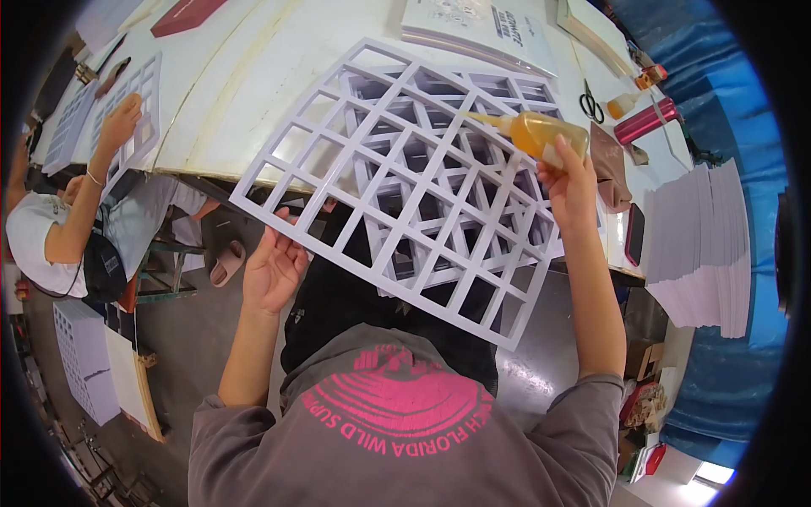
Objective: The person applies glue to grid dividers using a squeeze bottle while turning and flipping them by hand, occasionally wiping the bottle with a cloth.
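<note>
A large white grid frame (397, 287) with square openings lies tilted across the front of the table, over more white grid frames (414, 156) stacked at differing angles. My left hand (274, 266) holds its near left edge, fingers curled at the rim. In my right hand (568, 190) is a squeeze bottle (541, 137) of amber liquid, likely glue, above the right part of the grid. Its thin nozzle points left, with the tip over the bars; whether the tip touches them I cannot tell.
Packaged booklets (477, 34), black scissors (591, 103), a pink flask (646, 121) and a phone (634, 234) lie on the white table (211, 101). Tall sheet stacks (701, 245) stand at right. At left, another person (59, 228) handles a similar grid (144, 106).
</note>
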`<state>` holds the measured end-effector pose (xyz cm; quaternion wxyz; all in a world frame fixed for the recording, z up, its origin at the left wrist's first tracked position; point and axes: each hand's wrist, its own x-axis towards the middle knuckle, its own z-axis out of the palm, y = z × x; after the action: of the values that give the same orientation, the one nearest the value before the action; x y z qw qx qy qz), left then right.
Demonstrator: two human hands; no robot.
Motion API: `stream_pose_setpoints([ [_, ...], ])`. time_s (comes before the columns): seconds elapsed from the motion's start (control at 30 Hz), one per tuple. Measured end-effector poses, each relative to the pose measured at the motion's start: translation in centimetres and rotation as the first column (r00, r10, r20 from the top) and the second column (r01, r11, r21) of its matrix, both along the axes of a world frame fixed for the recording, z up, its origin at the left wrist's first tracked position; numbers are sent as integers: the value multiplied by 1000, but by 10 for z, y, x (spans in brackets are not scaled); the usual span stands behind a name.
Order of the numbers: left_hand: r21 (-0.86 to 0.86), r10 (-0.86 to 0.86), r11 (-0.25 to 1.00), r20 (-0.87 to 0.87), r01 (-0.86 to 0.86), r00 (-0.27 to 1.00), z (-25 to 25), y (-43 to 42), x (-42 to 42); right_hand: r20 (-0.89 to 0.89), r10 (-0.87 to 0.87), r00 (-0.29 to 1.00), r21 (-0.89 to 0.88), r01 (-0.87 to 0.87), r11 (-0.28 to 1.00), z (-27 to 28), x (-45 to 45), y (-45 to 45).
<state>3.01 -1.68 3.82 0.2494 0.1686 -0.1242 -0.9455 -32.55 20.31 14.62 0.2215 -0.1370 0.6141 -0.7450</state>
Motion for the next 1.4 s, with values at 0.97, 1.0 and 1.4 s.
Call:
stream_pose_setpoints([
  [0.97,-114,-18,993,-21,15,1000,-11,3,-12,144,-137,980,-63,147,987,8,47,79],
  [1.0,-96,2,995,-14,-3,1000,-8,1,-13,86,-163,983,-45,167,985,6,28,82],
  [1.4,-34,-120,992,-14,120,993,-8,22,-13,-54,-159,986,50,161,986,-8,-5,89],
])
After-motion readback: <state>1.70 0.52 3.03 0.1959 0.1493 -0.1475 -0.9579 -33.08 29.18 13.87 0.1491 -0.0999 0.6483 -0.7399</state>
